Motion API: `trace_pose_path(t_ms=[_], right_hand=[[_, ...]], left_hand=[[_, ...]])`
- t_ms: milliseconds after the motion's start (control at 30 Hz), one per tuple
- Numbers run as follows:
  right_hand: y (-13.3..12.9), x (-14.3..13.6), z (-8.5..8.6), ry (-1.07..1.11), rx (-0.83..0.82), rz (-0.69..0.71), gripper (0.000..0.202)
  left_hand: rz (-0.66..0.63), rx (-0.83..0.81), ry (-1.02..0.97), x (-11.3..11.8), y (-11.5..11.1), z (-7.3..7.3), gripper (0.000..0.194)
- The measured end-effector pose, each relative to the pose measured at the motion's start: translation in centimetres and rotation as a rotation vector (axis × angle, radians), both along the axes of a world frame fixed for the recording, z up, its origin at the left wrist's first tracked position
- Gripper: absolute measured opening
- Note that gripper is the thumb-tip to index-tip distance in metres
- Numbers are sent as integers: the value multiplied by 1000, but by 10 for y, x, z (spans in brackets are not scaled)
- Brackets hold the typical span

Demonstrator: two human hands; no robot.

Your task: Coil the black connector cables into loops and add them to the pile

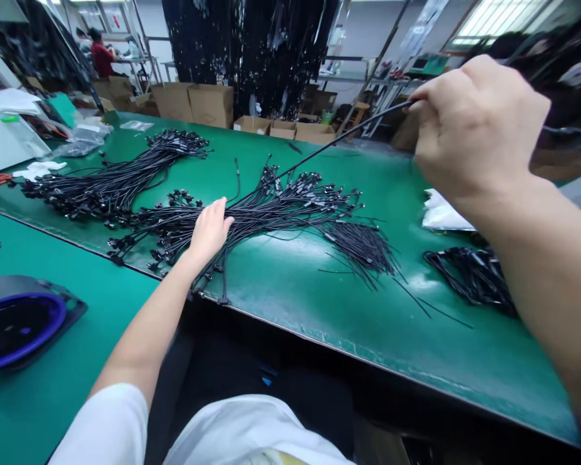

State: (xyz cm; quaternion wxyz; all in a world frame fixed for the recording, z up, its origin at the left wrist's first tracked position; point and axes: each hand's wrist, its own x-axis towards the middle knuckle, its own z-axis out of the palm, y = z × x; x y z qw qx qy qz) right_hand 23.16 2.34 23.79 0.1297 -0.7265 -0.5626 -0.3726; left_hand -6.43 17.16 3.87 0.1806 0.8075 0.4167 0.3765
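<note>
My right hand (474,129) is raised at the upper right, its fingers pinched on the end of a black cable (353,131). That cable slants down to a large bundle of black cables (271,210) spread across the bench, where its other end is lost among the rest. Flat on the bundle's left part lies my left hand (212,229), fingers stretched out. Small connectors stick out at both ends of the bundle. Touching its right side is a pile of thin, short black pieces (365,248), with a few loose ones beside it.
A second cable bundle (126,174) lies at the left on the green bench (290,297). Coiled black cables (469,274) and a white packet (445,212) are at the right. A purple-rimmed black device (24,323) stands lower left. Cardboard boxes (208,103) and a seated person (101,58) are behind.
</note>
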Motion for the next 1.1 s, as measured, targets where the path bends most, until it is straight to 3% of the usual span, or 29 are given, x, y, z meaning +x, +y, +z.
trace_pose_path(t_ms=[67, 133, 200, 267, 333, 433, 500, 633, 767, 867, 1000, 1100], right_hand=[[-3, 5, 2, -12, 16, -37, 43], [2, 21, -8, 24, -54, -56, 41], [10, 40, -29, 109, -202, -19, 35], [20, 54, -56, 183, -308, 45, 32], [28, 61, -82, 230, -293, 98, 33], [39, 68, -101, 302, -192, 150, 36], [42, 81, -103, 369, -167, 126, 36], [36, 126, -99, 475, -234, 30, 31], [17, 146, -108, 359, -296, -40, 33], [6, 139, -118, 273, -293, -74, 33], [0, 131, -127, 292, -354, -126, 34], [-4, 135, -129, 306, -392, -128, 38]], left_hand=[[-63, -112, -101, 15, 32, 11, 15], [-81, -112, -182, 23, 57, 29, 23], [-107, -66, -347, 23, 71, 55, 30], [-217, -43, -547, 19, 77, 84, 29], [-316, -30, -621, 13, 77, 110, 26], [-327, 12, -574, 4, 77, 131, 24], [-285, 17, -356, -4, 82, 129, 22], [-136, -85, 240, -38, 99, 104, 22], [-109, -152, 348, -62, 106, 85, 22], [-139, -213, 230, -49, 93, 84, 19], [-294, -414, -250, -8, 52, 91, 21], [-415, -497, -447, 18, 22, 95, 21]])
